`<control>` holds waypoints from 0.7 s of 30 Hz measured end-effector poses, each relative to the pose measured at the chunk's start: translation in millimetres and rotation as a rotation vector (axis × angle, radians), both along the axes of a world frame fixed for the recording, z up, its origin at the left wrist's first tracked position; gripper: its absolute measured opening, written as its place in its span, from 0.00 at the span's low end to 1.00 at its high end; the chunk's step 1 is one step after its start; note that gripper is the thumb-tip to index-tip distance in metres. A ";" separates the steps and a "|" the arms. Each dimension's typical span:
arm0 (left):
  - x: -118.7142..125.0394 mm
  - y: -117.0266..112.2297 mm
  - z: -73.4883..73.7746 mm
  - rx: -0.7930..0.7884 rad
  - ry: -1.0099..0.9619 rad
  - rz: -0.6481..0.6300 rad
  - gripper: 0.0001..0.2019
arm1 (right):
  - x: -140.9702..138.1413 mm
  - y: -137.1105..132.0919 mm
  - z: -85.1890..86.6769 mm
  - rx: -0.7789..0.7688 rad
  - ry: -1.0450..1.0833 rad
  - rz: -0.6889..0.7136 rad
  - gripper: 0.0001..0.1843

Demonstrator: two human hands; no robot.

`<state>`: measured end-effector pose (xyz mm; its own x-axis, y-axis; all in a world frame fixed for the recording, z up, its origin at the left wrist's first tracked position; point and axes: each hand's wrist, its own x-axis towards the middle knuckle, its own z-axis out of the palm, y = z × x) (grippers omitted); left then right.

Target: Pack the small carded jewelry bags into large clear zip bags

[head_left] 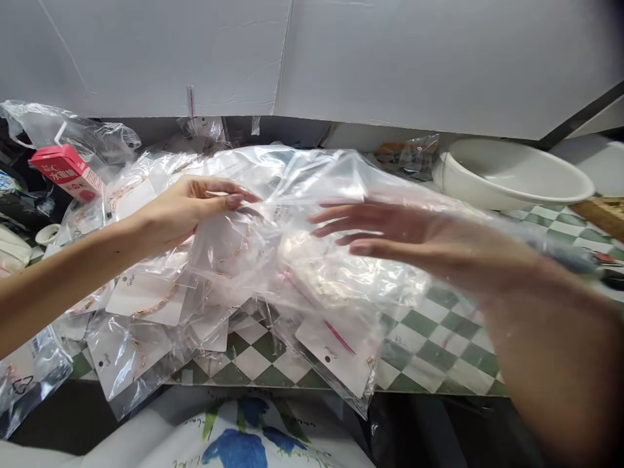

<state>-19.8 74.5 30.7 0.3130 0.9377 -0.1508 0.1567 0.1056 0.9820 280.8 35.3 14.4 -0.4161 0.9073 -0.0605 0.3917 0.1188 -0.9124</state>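
Note:
A heap of clear zip plastic bags [312, 260] covers the left and middle of the checkered surface. Inside them are white cards with thin gold-coloured bead chains [149, 302], and one card [331, 351] lies near the front. My left hand [195, 211] comes in from the left and pinches the top bag's plastic between its fingers. My right hand [404, 237] hovers, blurred, over the middle of the heap with its fingers spread. It holds nothing and sits a short way right of my left hand.
A white ceramic bowl [507, 172] stands at the back right, and a pink-and-white carton [65, 170] lies at the back left. A green-and-white checkered cloth [439, 338] lies under everything. A white panel [390, 58] rises behind, and flower-printed fabric [238, 442] shows at the front.

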 end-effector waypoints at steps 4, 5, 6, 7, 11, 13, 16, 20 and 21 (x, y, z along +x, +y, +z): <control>-12.1 -4.3 -9.7 0.070 -0.193 0.345 0.06 | 29.4 4.5 2.9 0.078 0.237 -0.307 0.19; -13.1 -5.3 -11.7 0.091 -0.238 0.388 0.07 | 31.1 5.7 -0.7 0.055 0.303 -0.339 0.25; -13.4 -6.4 -13.3 0.109 -0.279 0.420 0.08 | 30.0 6.9 -5.5 -0.002 0.342 -0.318 0.35; -13.3 -7.6 -14.5 0.126 -0.318 0.440 0.08 | 26.4 7.8 -10.8 -0.073 0.350 -0.252 0.46; -11.8 -15.9 -17.7 0.134 -0.380 0.463 0.09 | -2.2 10.5 -24.1 -0.121 0.254 -0.092 0.71; -13.2 -22.6 -18.6 0.087 -0.372 0.450 0.10 | -13.7 13.4 -22.4 -0.035 0.221 -0.161 0.70; -20.1 -34.6 -16.8 -0.022 -0.367 0.483 0.11 | -12.7 20.8 -18.5 0.041 0.116 -0.176 0.59; -35.3 -47.5 -4.7 -0.108 -0.308 0.643 0.11 | 21.4 32.9 -32.7 0.221 -0.254 -0.153 0.45; -39.1 -49.3 -0.7 -0.125 -0.266 0.674 0.11 | 32.5 35.7 -39.8 0.257 -0.377 -0.159 0.46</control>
